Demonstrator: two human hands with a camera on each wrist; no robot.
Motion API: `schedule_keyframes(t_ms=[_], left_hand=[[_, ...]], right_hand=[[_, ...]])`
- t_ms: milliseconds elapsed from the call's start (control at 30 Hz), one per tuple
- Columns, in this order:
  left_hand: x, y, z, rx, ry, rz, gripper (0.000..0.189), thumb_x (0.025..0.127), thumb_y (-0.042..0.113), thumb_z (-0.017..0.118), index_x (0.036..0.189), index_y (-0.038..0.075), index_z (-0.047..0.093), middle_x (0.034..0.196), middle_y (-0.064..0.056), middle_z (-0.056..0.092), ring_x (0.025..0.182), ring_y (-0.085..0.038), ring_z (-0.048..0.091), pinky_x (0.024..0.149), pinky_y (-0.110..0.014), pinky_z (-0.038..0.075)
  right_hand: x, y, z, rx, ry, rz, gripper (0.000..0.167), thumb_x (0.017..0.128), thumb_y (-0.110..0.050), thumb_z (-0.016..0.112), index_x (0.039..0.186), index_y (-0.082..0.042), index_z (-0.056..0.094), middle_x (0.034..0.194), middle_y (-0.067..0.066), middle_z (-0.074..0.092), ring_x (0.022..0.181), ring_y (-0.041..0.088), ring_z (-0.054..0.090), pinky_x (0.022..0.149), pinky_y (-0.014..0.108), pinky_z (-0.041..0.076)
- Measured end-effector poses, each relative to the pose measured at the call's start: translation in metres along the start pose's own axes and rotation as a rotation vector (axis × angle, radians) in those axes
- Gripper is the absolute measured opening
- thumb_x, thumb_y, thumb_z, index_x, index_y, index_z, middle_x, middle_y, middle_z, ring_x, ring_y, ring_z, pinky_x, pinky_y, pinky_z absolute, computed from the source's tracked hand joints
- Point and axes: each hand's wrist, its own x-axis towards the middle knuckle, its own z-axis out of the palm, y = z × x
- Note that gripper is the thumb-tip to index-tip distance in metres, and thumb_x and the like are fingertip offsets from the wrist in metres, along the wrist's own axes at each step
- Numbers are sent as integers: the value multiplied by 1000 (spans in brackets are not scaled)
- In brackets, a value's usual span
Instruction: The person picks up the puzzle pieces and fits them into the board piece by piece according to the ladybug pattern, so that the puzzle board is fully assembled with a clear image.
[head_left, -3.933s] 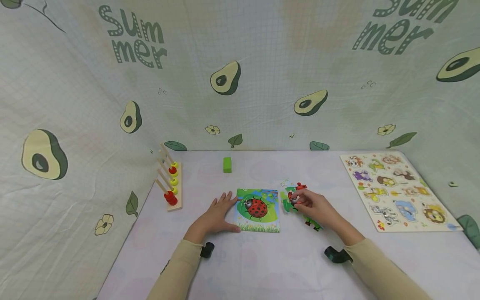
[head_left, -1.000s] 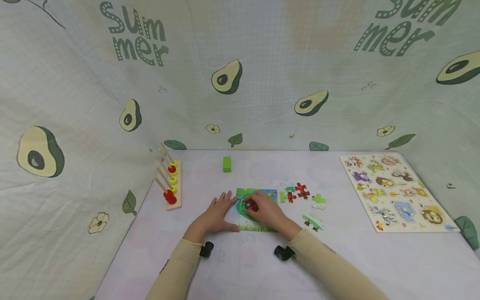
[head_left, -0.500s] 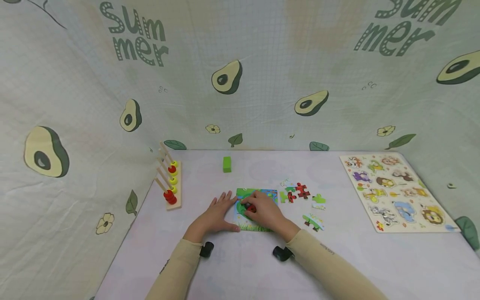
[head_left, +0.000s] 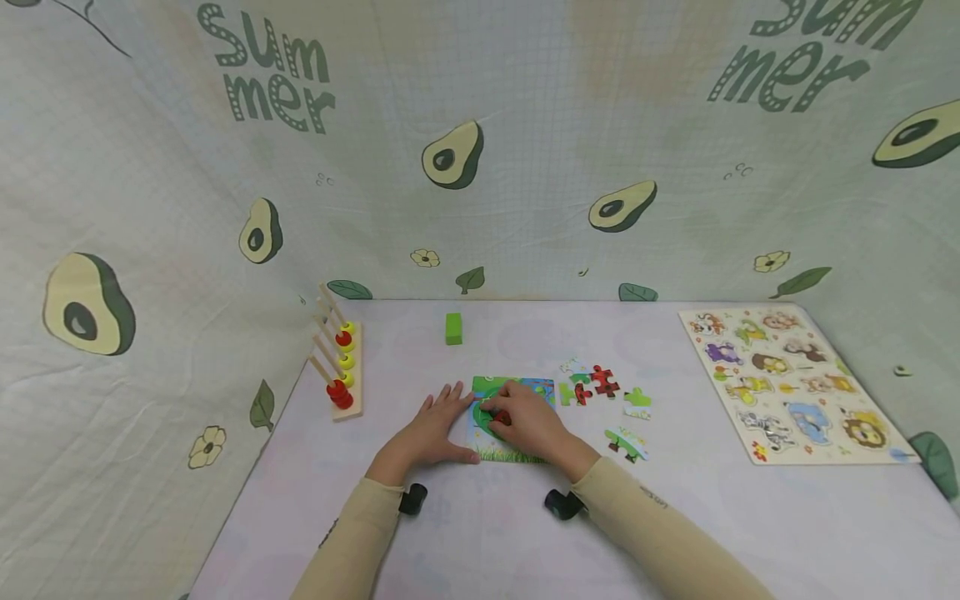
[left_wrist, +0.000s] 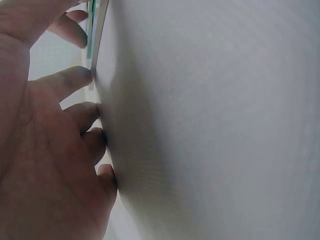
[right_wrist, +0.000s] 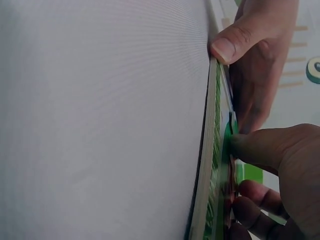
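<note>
A square ladybug puzzle board (head_left: 504,452) lies flat on the table in the head view. My left hand (head_left: 431,433) is spread flat at its left side, with fingertips and thumb touching the edge; the left wrist view shows the fingers extended beside the board edge (left_wrist: 100,30). Over the middle of the board my right hand (head_left: 532,423) pinches a red-and-black puzzle piece (head_left: 501,417), pressed low against the picture. In the right wrist view, the right thumb and curled fingers are around the piece (right_wrist: 232,175), just above the board (right_wrist: 207,190). The hand covers most of the ladybug.
Several loose puzzle pieces lie right of the board, including a red one (head_left: 604,381), a green one (head_left: 637,402) and a tree one (head_left: 627,444). A bead stacker (head_left: 358,375) stands left, a green block (head_left: 453,329) behind, an animal puzzle board (head_left: 795,383) at right.
My right hand has moved left from the loose pieces to the board, carrying a piece. During the last second the piece shifted slightly under the fingers. My left hand has stayed put.
</note>
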Motion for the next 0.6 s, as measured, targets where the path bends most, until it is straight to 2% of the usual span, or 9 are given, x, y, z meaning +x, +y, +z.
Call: schedule_keyframes(t_ms=[267,600], left_hand=[[-1,1,-1,-6,-4,1,105,79,51,84,162,17,29,170,-11,11,157,-29,3,126,-52,1],[0,0,0,0,-2,-2,106,79,52,84,162,17,29,170,-10,11,157,-29,2,126,-51,1]], right_hand=[[0,-3,-3,-18,21,-48,26,90,-20,78,116,-16,78,97,-2,55,78,11,47,68,27,44],[-1,0,0,-12,4,-34,28,92,-23,77,120,-18,77,100,-4,55,79,9,46,69,26,44]])
